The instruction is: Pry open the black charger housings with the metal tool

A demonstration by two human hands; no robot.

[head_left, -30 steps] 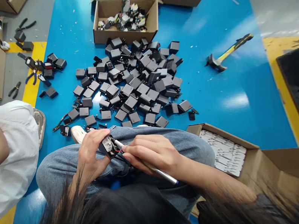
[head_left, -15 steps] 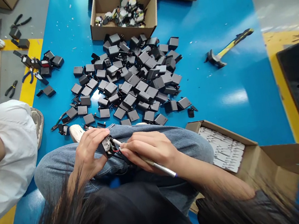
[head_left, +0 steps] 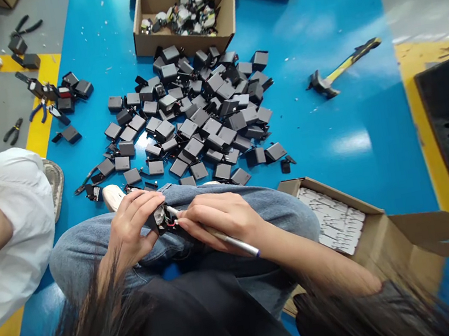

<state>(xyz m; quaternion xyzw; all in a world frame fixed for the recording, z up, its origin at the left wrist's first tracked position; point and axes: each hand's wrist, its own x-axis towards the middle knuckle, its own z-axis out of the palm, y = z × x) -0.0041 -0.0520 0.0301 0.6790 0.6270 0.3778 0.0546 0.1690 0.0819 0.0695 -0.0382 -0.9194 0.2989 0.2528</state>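
Above my lap, my left hand [head_left: 131, 225] is closed around a small black plastic casing [head_left: 162, 222], open on the side facing me. Whitish parts and a red wire show inside it. My right hand [head_left: 221, 218] grips a slim silver pen-shaped tool [head_left: 239, 244] with a purple-blue rear end. Its front end reaches the upper edge of the casing's opening; the very tip is hard to make out. Beyond my knees, a wide heap of dark grey box-shaped casings [head_left: 199, 118] lies on the blue floor.
A cardboard box [head_left: 182, 47] of circuit parts stands behind the heap. A hammer [head_left: 341, 69] lies to the right. Near my right knee, an open carton [head_left: 383, 227] holds white pieces [head_left: 332, 219]. At left sits another person [head_left: 2, 228], with pliers [head_left: 14, 131] and boxes nearby.
My right hand and the pen-shaped tool have shifted slightly left and up, and the tool's rear end sits a little higher. The casing stays in my left hand. The view has moved slightly.
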